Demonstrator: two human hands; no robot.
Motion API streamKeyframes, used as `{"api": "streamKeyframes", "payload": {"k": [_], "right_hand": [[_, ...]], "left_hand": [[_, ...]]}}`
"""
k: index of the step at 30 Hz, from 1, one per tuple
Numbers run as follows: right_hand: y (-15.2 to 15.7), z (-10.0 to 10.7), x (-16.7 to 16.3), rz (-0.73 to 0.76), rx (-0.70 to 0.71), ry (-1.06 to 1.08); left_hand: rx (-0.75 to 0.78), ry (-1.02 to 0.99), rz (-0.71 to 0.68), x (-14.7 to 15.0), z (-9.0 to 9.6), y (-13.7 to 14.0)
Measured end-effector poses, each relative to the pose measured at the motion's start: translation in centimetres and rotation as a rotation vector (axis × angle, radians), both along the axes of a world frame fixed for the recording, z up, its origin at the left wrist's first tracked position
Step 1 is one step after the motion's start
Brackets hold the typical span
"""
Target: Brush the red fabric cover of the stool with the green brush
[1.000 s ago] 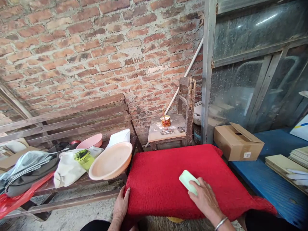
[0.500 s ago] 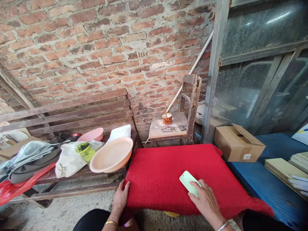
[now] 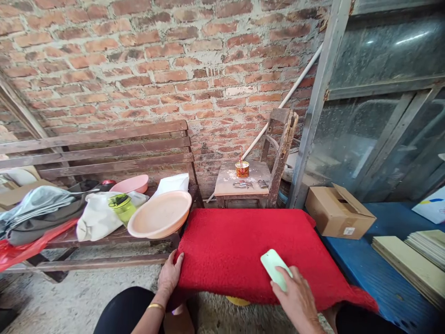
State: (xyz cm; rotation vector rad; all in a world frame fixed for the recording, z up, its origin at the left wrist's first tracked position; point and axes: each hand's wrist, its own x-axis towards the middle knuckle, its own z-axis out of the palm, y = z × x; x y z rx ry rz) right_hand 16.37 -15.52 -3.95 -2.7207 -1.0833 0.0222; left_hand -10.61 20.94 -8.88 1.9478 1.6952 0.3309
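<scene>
watching from my end, i notice the brick wall (image 3: 139, 60) has slid a little across the view, so the head camera has shifted. the slatted wooden seat (image 3: 146, 163) on the left sits higher than a second ago, and more of the floor (image 3: 86, 287) and a dark-clad knee (image 3: 123, 311) show below it. the red cloth (image 3: 222, 241), draped over a bench i cannot make out beneath, has its front edge higher too. behind it the wooden chair (image 3: 283, 157), and to its right the cardboard box (image 3: 328, 213), seem unmoved in the room. the left hand (image 3: 170, 276) is at the cloth's left edge; whether it pinches the fabric, i cannot tell. the right hand (image 3: 295, 294) is clamped on what looks like a pale green phone (image 3: 273, 264), which lies over the cloth's front half, slightly right of its middle. against the earlier frame the phone seems a touch nearer the front edge, though the camera shift could explain that; the hold matches, so i judge the handling unbroken. smallest, a gold bangle (image 3: 156, 306) now shows on the left wrist.
</scene>
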Motion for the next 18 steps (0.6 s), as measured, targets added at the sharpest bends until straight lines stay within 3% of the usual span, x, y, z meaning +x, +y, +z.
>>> {"api": "streamKeyframes", "payload": {"k": [3,10,18], "right_hand": [[-0.2,0.1,-0.1,-0.017,-0.024,0.009],[-6.0,-0.6,5.1,-0.291,-0.003,0.030],[-1.6,-1.6,1.3,-0.037,0.135,0.070]], "left_hand": [[0.006,0.027,-0.011,0.1,0.2,-0.1],[0.036,0.048,-0.022,0.3,0.3,-0.4],[0.048,0.037,-0.029,0.2,0.2,-0.5]]}}
